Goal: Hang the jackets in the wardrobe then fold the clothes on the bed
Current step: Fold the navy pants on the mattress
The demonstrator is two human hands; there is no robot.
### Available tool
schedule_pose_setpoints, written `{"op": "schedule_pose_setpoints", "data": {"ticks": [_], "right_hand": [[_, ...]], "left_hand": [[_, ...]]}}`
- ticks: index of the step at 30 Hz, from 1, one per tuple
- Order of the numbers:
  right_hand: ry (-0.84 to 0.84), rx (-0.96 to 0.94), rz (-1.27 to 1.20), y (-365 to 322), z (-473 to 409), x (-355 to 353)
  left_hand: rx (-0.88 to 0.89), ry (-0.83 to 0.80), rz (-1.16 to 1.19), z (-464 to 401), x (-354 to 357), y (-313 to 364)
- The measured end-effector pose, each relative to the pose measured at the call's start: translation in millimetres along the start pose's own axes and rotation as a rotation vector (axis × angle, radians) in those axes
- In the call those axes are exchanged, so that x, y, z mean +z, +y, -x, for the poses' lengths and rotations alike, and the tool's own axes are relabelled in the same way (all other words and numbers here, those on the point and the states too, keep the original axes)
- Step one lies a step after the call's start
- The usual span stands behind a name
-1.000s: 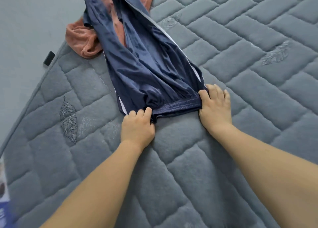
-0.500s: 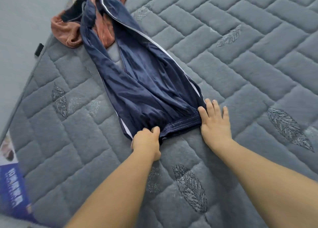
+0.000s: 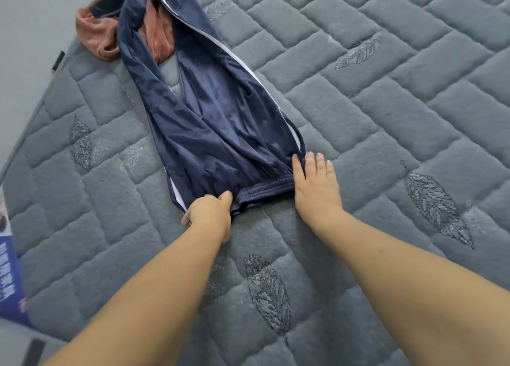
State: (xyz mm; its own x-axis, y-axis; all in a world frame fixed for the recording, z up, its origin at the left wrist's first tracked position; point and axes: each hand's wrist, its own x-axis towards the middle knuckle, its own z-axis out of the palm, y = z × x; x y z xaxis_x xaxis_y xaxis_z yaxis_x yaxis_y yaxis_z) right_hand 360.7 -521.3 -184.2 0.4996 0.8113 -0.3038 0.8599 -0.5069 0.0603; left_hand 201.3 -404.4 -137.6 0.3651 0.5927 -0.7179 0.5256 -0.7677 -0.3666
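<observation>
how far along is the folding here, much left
Done: nothing on show looks folded yet; the wardrobe and jackets are out of view. In hand: the shiny navy track trousers with white side stripes lie lengthways on the grey quilted mattress, left hand gripping the waistband, right hand at its other end. Left: folding them, then the crumpled rust-orange garment under their far end.

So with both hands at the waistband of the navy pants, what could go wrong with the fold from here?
1. The navy track pants lie twisted, legs splayed; folding now could lock in creases.
2. Their far end overlaps the orange garment, which may be dragged along.
3. The left hand pinches the waistband while the right hand seems only to press it, so that side might slip.
</observation>
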Motion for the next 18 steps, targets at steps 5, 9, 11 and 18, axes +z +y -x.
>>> {"op": "schedule_pose_setpoints", "data": {"ticks": [5, 9, 11, 18], "right_hand": [[-0.041, -0.171, 0.007, 54, 19, -4], [-0.091, -0.214, 0.031, 152, 71, 10], [-0.109, -0.179, 0.048, 220, 98, 17], [-0.317, 0.109, 0.359, 505, 197, 29]], "left_hand": [[0.003, -0.218, 0.037, 46, 1, 66], [-0.030, -0.359, 0.250, 88, -26, 170], [-0.056, -0.440, 0.473, 110, -52, 245], [0.369, -0.773, 0.765, 193, -140, 532]]}}
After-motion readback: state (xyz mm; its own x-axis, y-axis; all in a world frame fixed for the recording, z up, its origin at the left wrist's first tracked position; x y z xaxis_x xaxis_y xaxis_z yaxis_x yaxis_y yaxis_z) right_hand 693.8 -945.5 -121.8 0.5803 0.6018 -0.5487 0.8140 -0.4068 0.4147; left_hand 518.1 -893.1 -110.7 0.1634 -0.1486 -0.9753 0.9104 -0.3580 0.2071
